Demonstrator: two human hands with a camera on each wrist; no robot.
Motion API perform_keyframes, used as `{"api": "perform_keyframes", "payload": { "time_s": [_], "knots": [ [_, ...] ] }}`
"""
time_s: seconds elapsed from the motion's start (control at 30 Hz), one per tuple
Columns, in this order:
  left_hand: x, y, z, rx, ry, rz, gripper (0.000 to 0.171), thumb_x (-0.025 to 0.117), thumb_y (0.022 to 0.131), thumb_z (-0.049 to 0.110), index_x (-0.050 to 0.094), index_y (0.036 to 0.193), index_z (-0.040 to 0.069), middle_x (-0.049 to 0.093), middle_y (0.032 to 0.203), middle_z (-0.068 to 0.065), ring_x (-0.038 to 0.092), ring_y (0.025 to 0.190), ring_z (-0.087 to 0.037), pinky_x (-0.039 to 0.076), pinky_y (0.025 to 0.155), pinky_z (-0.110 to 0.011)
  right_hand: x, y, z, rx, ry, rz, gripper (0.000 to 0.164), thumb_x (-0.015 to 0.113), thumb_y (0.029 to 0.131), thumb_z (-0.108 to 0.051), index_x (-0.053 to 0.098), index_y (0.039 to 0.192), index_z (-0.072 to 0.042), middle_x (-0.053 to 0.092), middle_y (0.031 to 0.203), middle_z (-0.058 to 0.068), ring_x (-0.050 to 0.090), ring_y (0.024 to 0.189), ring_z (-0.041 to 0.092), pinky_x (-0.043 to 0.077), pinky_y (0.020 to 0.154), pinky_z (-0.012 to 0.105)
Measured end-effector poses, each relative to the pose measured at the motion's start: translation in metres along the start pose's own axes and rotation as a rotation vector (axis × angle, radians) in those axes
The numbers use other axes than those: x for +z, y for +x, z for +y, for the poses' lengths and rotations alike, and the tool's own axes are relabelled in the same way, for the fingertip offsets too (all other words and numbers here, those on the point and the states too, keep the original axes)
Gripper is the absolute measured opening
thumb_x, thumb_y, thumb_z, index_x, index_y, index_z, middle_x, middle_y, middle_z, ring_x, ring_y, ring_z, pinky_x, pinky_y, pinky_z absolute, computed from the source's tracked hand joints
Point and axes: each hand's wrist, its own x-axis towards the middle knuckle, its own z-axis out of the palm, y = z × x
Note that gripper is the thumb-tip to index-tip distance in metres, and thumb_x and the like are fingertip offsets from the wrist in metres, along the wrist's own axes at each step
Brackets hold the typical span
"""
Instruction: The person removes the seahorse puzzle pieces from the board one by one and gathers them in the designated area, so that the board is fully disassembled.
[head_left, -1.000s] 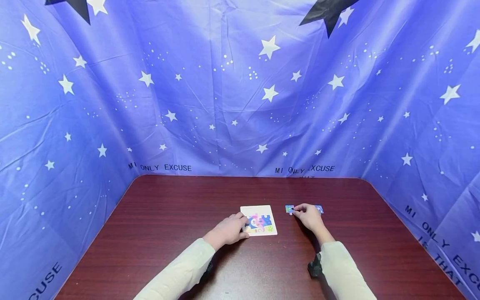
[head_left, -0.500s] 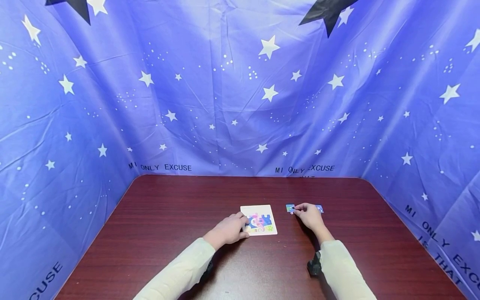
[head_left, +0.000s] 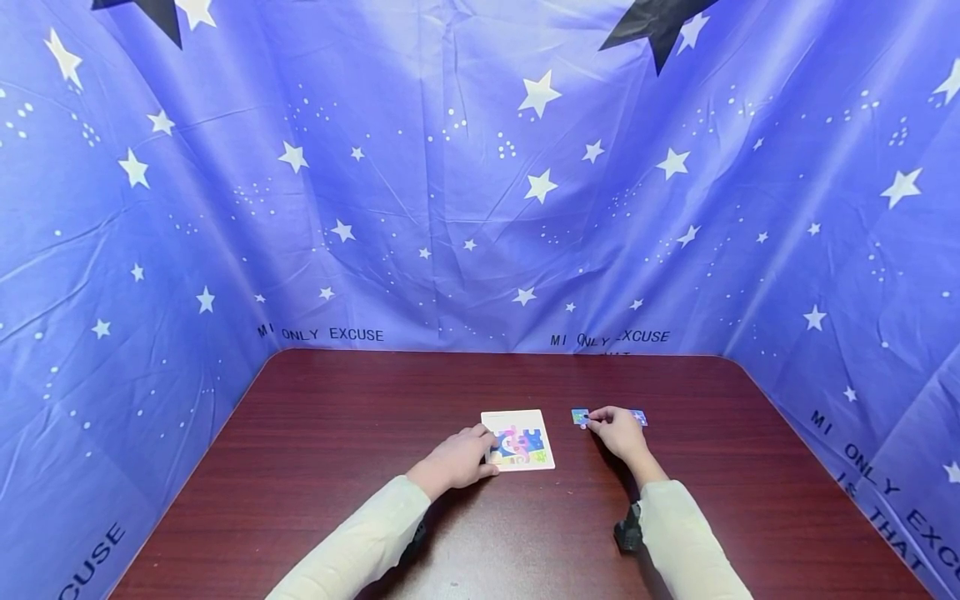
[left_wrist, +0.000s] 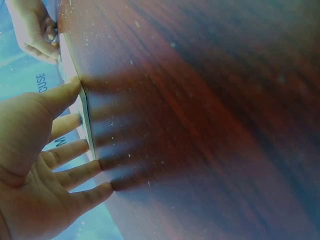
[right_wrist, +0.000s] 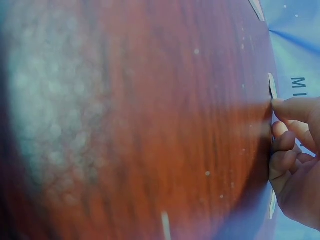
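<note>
Head view shows the right hand near the middle of the bench, fingertips on a small blue puzzle piece; a second loose piece lies just beside the hand on its far-right side. From the right wrist view the fingers are curled down with the thumb against the piece's thin edge, so it looks like a pinch, though the blur there leaves this uncertain. The left hand rests with straight, spread fingers on the near-left edge of the puzzle board, pressing it flat; the left wrist view shows the fingertips along the board's thin rim.

The piece is likely light, flat, stiff card, and lying flush on smooth wood it should be awkward to lift. Taking it by two opposite edges, or sliding it first, seems the best hold. The board probably slides easily, hence the steadying hand.
</note>
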Motion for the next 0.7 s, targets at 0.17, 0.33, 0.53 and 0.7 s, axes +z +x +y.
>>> {"api": "perform_keyframes", "payload": {
  "time_s": [0.17, 0.33, 0.53, 0.7],
  "knots": [
    [-0.0004, -0.0010, 0.0008, -0.001, -0.005, 0.002, 0.038, 0.064, 0.087, 0.037, 0.059, 0.117, 0.014, 0.055, 0.117, -0.003, 0.056, 0.104, -0.020, 0.048, 0.088, -0.035, 0.0006, -0.0004, 0.0002, 0.007, -0.004, -0.002, 0.018, 0.064, 0.085, -0.016, 0.069, 0.094, -0.001, 0.065, 0.085, 0.013, 0.053, 0.077, 0.022, 0.042, 0.070, 0.032],
    [-0.0007, -0.0010, 0.0006, 0.003, -0.008, 0.007, 0.039, 0.064, 0.087, 0.037, 0.059, 0.118, 0.014, 0.055, 0.117, -0.004, 0.056, 0.105, -0.020, 0.047, 0.090, -0.034, 0.0007, -0.0002, -0.0005, 0.002, -0.010, 0.002, 0.018, 0.065, 0.085, -0.015, 0.069, 0.093, 0.000, 0.066, 0.087, 0.014, 0.054, 0.078, 0.023, 0.043, 0.072, 0.034],
    [-0.0008, -0.0010, -0.0002, 0.003, -0.011, 0.007, 0.039, 0.064, 0.087, 0.037, 0.059, 0.118, 0.013, 0.056, 0.118, -0.004, 0.056, 0.105, -0.019, 0.047, 0.091, -0.034, 0.0001, 0.0005, -0.0003, -0.001, -0.008, 0.004, 0.017, 0.065, 0.084, -0.014, 0.069, 0.093, 0.000, 0.067, 0.086, 0.014, 0.054, 0.077, 0.023, 0.042, 0.070, 0.032],
    [-0.0019, -0.0015, 0.0004, 0.001, -0.012, 0.005, 0.039, 0.063, 0.087, 0.037, 0.059, 0.118, 0.013, 0.055, 0.119, -0.004, 0.056, 0.106, -0.020, 0.047, 0.091, -0.034, -0.0006, 0.0000, -0.0006, -0.006, -0.003, -0.002, 0.018, 0.065, 0.085, -0.014, 0.069, 0.094, 0.001, 0.066, 0.086, 0.014, 0.052, 0.075, 0.022, 0.041, 0.068, 0.031]
  ]
}}
